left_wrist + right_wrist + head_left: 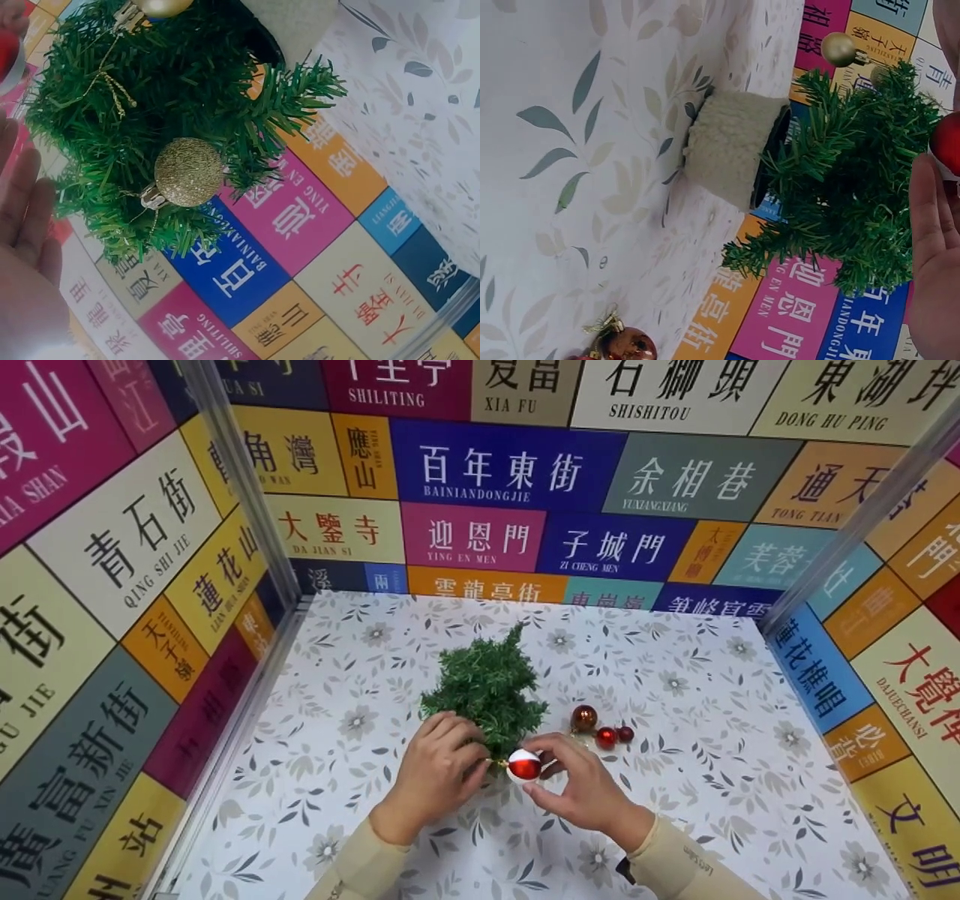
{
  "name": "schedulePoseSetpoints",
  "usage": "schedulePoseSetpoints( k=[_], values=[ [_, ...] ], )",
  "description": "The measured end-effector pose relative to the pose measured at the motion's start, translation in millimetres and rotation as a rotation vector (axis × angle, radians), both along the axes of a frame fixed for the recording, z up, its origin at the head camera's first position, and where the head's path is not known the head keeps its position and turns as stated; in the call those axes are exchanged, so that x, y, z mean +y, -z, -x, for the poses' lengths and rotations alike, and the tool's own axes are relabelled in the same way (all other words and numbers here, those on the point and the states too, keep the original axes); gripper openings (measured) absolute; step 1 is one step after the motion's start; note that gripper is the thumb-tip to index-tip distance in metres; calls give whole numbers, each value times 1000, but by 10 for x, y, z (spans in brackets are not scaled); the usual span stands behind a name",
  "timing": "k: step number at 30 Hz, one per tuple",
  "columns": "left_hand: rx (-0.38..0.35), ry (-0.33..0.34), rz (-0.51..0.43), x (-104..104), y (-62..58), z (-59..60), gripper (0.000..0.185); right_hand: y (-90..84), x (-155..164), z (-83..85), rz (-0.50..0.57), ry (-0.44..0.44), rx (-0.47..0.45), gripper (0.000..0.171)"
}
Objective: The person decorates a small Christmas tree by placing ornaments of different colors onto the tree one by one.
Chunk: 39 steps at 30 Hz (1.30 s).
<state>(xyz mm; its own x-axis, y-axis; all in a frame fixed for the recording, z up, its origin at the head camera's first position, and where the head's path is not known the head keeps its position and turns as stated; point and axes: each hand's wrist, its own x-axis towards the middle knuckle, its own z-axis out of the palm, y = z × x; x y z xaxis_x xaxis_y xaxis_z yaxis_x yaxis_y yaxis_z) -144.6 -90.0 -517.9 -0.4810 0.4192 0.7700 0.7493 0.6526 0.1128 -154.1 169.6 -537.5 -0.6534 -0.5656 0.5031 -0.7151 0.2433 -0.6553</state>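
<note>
Table (750, 780), leaf-patterned. Tree (487, 682), green, potted, standing on it, top toward twelve o'clock in the head view. Left hand (441, 761), at the tree's seven o'clock: thumb and fingertips bunched, seemingly pinching a gold string (499, 763). Right hand (589, 787), between four and five: curled, thumb and fingers pinching the ball (524, 766) from its three o'clock side. Ball, red and white, held near the tree at five. Step in hand, as judged: readying the string; next move probably calls for opening a loop to slip onto the tree. Round, no true long axis; string end points to nine. Loose balls (583, 717), three, at its two o'clock.
</note>
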Motion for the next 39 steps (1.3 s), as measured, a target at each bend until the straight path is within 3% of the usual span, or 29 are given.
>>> schedulePoseSetpoints(
  k=[7,16,22,33,39],
  values=[
    [-59,0,-55,14,-39,-18,7,120,40,-10,-124,48,-32,46],
    [-88,19,-83,68,-50,-31,12,173,47,7,-166,41,-21,47],
    [-103,15,-60,85,-34,-43,13,176,33,-2,-148,38,23,48],
    [-130,10,-69,86,-11,-36,15,52,-197,-23,-53,97,209,22],
    [-116,-4,-76,106,-5,-19,14,58,-318,-4,6,89,223,21]
  ],
)
